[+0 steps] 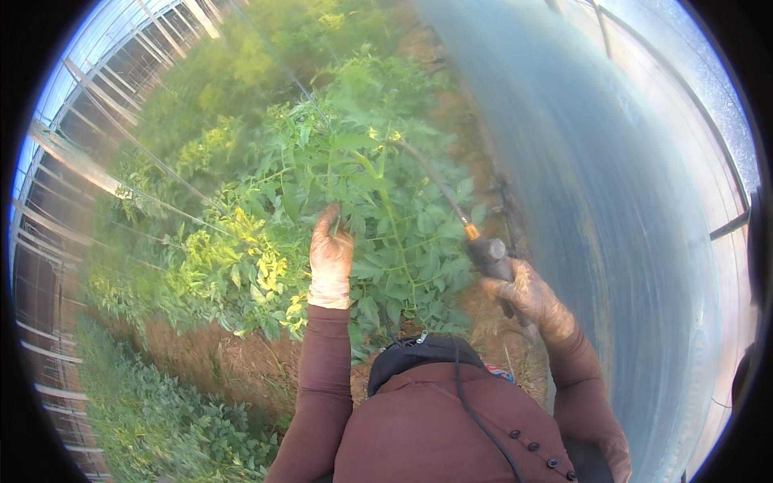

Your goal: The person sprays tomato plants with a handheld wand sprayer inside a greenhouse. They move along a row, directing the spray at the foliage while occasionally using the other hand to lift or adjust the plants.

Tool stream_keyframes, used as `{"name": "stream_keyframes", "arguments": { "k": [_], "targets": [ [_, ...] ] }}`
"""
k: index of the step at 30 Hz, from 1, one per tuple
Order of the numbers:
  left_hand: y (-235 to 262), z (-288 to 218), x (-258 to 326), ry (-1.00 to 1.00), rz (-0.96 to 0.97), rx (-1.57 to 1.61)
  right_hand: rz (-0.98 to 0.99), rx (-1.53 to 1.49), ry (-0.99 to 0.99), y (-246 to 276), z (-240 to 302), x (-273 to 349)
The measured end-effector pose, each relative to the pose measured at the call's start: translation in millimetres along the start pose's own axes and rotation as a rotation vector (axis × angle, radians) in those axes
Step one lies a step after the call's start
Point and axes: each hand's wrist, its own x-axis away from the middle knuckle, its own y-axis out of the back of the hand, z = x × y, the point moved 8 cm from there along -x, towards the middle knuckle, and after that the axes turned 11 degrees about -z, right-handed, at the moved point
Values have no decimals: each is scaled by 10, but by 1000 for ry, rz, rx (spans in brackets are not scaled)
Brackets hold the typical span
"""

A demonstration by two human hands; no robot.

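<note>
Leafy green tomato plants (394, 258) with small yellow blossoms fill the middle of the view. My left hand (331, 262), in a thin soiled glove, is closed among the foliage, its fingertips on a green tomato stem; leaves partly hide the grip. To the right, my right hand (535, 299), soiled in the same way, wraps around the dark handle of a spray wand (439, 187). Its thin bent tube runs up and left from a brass-coloured fitting. The tip ends right beside a yellow tomato flower (373, 134) at the top of the plant.
Along the right runs a bluish plastic sheet wall (596, 241). Strings (298, 84) slant through the plants. A yellowing plant (270, 270) stands left of my left hand. Bare soil (201, 354) separates this row from another green row (169, 410). A black bag (419, 354) sits at my front.
</note>
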Motion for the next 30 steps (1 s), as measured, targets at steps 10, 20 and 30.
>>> {"name": "stream_keyframes", "arguments": {
  "k": [10, 20, 30],
  "targets": [
    [-129, 0, 132, 21, -48, 1, -76, -19, -21, 144, -22, -1],
    [-249, -143, 308, -19, 188, -59, -131, 37, 99, -165, 142, -129],
    [172, -706, 1020, -1123, -5, -1309, -334, 12, 401, -253, 0, 143]
  ]
}}
